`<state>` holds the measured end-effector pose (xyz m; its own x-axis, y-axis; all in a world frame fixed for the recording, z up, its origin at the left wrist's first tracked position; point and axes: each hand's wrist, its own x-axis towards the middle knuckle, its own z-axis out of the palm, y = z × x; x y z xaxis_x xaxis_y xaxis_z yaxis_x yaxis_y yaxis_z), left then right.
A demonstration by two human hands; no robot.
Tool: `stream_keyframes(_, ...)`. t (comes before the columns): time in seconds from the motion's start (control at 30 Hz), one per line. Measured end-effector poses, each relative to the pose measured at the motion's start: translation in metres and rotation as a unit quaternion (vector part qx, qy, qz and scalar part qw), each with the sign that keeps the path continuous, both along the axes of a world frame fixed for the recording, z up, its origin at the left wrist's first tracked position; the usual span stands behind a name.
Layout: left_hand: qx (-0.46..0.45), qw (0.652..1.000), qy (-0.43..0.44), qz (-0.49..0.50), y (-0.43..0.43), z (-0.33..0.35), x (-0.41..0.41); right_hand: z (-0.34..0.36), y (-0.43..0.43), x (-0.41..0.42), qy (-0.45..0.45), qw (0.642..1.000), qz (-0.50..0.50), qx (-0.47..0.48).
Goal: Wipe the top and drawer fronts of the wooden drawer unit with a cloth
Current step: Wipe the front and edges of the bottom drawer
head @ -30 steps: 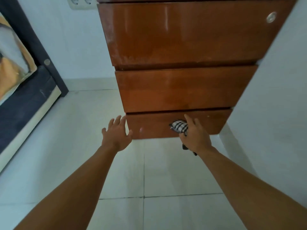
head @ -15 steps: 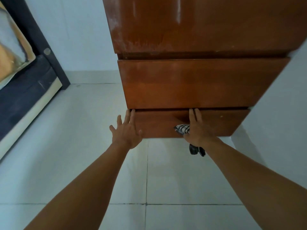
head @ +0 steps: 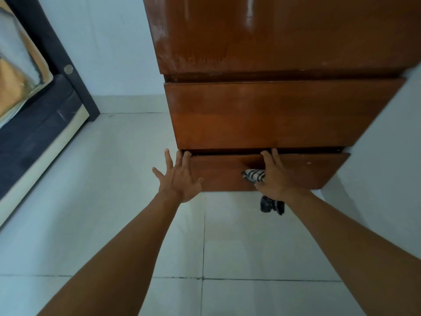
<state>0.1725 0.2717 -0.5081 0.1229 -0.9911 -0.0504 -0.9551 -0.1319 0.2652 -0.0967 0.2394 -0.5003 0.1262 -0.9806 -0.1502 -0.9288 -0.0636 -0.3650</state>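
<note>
The drawer unit [head: 273, 53] stands on a pale tiled floor [head: 114, 201], with a white wall [head: 387, 156] close on its right. Three drawer fronts are visible, stacked one above another.

The bottom drawer [head: 303, 172] shows a dark gap along its top edge, beneath the middle drawer [head: 273, 112].

The left hand [head: 178, 179] is spread flat, fingers apart. Two fingertips reach the top left corner of the bottom drawer; the thumb and the other fingers lie off the wood, over the floor.

The right hand [head: 274, 176] lies on the bottom drawer front, near its centre. Two extended fingers reach the top edge at the gap. The rest of the hand is closed on the cloth [head: 255, 175], a black-and-white checked piece.

One bunched part of the cloth protrudes to the left of the palm, against the wood. A darker end hangs below the wrist, over the floor. The grip under the palm is hidden; it appears to be held by the thumb and lower fingers.

A dark bed frame [head: 57, 51] with bedding occupies the left edge.
</note>
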Motion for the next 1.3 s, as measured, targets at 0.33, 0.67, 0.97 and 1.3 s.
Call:
stream_keyframes(0.33,0.036,0.998,0.03,-0.043,0.013,0.012,0.02,0.033,0.029,0.009,-0.032,0.999,0.033,-0.012)
stream_keyframes(0.67,0.04,0.997,0.046,-0.054,0.025,0.008,0.035,0.024,0.023,0.155,-0.046,0.962,0.145,-0.228)
stream_keyframes(0.97,0.035,0.997,0.017,-0.07,0.022,0.004,0.038,-0.015,0.023,0.13,0.081,0.957,0.132,-0.246)
stream_keyframes(1.3,0.059,0.998,-0.003,-0.038,0.024,0.015,0.021,-0.017,0.018,0.031,0.143,0.953,0.035,-0.264)
